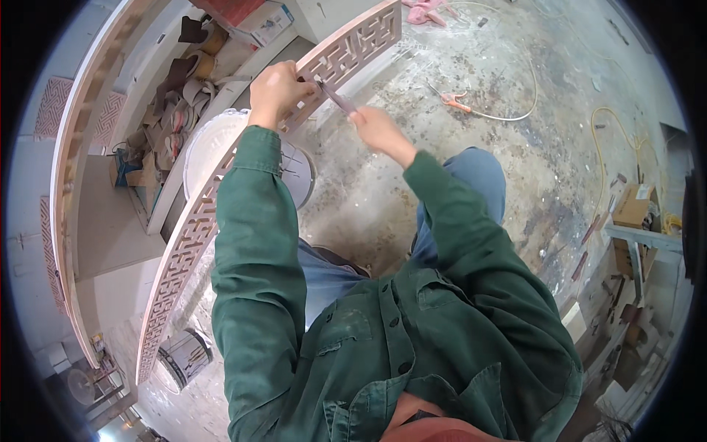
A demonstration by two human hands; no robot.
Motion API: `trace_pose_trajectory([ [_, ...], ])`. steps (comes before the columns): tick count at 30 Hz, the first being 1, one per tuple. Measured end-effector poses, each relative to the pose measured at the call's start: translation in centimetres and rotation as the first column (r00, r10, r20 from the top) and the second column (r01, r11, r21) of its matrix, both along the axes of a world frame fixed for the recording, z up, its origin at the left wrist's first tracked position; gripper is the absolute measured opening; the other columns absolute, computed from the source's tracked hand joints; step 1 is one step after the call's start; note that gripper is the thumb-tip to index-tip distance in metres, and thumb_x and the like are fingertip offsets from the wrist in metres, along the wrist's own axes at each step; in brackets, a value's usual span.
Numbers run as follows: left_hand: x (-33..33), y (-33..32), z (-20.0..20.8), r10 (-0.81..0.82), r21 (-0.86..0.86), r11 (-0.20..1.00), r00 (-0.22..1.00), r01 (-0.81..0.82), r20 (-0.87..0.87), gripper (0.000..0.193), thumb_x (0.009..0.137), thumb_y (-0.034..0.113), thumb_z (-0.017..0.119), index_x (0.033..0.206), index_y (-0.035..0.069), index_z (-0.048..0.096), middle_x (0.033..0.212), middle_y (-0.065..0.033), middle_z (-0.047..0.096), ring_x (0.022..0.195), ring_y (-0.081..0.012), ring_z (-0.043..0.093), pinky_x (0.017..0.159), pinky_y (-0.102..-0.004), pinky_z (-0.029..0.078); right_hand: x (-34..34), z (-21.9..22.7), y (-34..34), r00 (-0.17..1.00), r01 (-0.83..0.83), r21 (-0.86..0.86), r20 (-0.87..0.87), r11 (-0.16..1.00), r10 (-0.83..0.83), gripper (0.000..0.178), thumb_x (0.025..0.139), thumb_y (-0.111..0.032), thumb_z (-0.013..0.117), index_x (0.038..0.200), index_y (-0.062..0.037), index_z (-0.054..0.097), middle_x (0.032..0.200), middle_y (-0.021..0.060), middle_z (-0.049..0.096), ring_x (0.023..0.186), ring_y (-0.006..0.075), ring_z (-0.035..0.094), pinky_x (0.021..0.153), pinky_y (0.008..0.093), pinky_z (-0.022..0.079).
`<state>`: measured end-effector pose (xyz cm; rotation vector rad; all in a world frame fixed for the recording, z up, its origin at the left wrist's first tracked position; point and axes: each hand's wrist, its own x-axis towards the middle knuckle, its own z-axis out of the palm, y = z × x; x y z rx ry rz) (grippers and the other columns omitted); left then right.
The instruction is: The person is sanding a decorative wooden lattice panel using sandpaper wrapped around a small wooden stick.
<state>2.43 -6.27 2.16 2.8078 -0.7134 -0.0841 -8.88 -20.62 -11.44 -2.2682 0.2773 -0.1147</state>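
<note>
A long pale wooden panel with a cut-out lattice pattern (pixel 353 50) runs slantwise from the lower left to the top middle, passing under my left arm. My left hand (pixel 278 90) is closed over its upper edge, the fingertips close to the tool's tip. In my right hand (pixel 379 132) is a thin, flat, greyish stick-like tool (pixel 339 99), perhaps a file or sanding stick. Its far end meets the lattice near my left fingers; whether it enters a cut-out is hard to tell.
White buckets (pixel 300 177) stand below the panel, another bucket (pixel 184 359) at lower left. Shelves at left hold rolls and abrasive discs (pixel 195 92). On the stained floor (pixel 368 214) lie an orange-handled air gun (pixel 455 101) with its hose and a pink cloth (pixel 426 10). Cardboard boxes (pixel 633 206) stand right.
</note>
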Motion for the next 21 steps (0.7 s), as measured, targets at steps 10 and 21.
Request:
trace_pose_trajectory([
  [10, -0.1, 0.4, -0.4, 0.000, -0.044, 0.999, 1.000, 0.001, 0.027, 0.031, 0.065, 0.035, 0.073, 0.079, 0.008, 0.067, 0.075, -0.0116, 0.068, 0.076, -0.0289, 0.066, 0.065, -0.0385, 0.050, 1.8, -1.8, -1.1, 0.994, -0.080, 0.732, 0.008, 0.677, 0.109, 0.029, 0.093, -0.027, 0.052, 0.089, -0.0026, 0.067, 0.060, 0.0059, 0.056, 0.046, 0.0170, 0.050, 0.042, 0.0318, 0.039],
  [21, -0.3, -1.2, -0.6, -0.030, -0.030, 0.999, 0.998, 0.032, 0.050, 0.030, 0.067, 0.035, 0.073, 0.079, 0.007, 0.066, 0.074, -0.0113, 0.067, 0.074, -0.0291, 0.066, 0.065, -0.0381, 0.050, 4.6, 0.3, -1.3, 0.996, -0.079, 0.424, 0.076, 0.902, 0.052, 0.024, 0.094, -0.024, 0.049, 0.085, -0.0036, 0.059, 0.067, 0.0135, 0.058, 0.054, 0.0309, 0.054, 0.049, 0.0420, 0.043],
])
